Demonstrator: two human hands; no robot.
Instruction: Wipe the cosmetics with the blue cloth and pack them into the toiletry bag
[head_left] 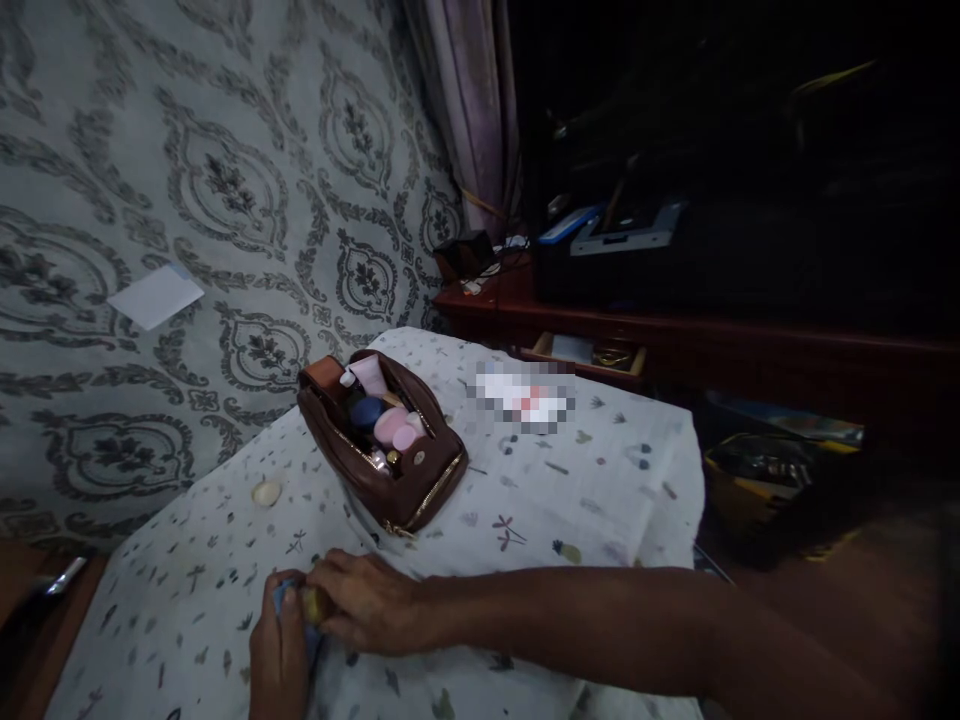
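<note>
Left hand (279,652) grips something blue (283,597), right hand (369,600) something golden (317,605), any print unreadable.

The left hand (277,650) and the right hand (364,600) cover much of a blue piece (282,594) and a yellowish piece (316,605), so I cannot tell whether these belong to one object. The lower edge cuts the left arm near the wrist. On the cloth (600,470), a patch of coarse squares (523,397) blurs whatever lies there, while the brown bag (397,490) hides the lower parts of its contents.

Tube (370,376) inside bag (412,490) on cloth (570,490); drawer (640,361) behind, to the right
</note>
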